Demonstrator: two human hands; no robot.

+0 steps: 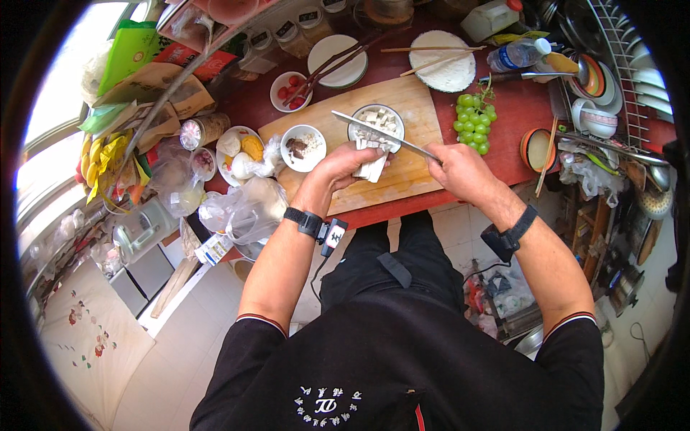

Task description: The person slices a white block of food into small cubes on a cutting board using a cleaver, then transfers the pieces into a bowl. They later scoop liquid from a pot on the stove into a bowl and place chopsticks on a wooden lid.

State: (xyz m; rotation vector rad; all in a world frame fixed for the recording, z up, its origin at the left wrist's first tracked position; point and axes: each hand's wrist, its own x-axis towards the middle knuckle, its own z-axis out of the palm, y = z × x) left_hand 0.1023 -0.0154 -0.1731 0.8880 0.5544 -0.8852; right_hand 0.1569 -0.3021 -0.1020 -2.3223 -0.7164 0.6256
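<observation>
My left hand (pixel 345 164) holds a white block (pixel 371 168), tofu by its look, cut into strips and resting on the palm and fingers. My right hand (pixel 464 171) grips a knife (pixel 401 141) by its handle. The blade slants up to the left, over the block and across a bowl (pixel 400 119) with a dark rim. White cubes (pixel 378 117) fill much of that bowl, which stands on a wooden cutting board (pixel 409 175). Left of it is a white bowl (pixel 323 140) holding a dark brown paste and pale chopped bits.
A bowl of cherry tomatoes (pixel 294 86), a plate of white powder (pixel 442 67) with chopsticks across it and green grapes (pixel 475 123) surround the board. To the left lie a plate with eggs (pixel 240 167) and plastic bags (pixel 248 207). An orange-rimmed bowl (pixel 537 150) is near the right edge.
</observation>
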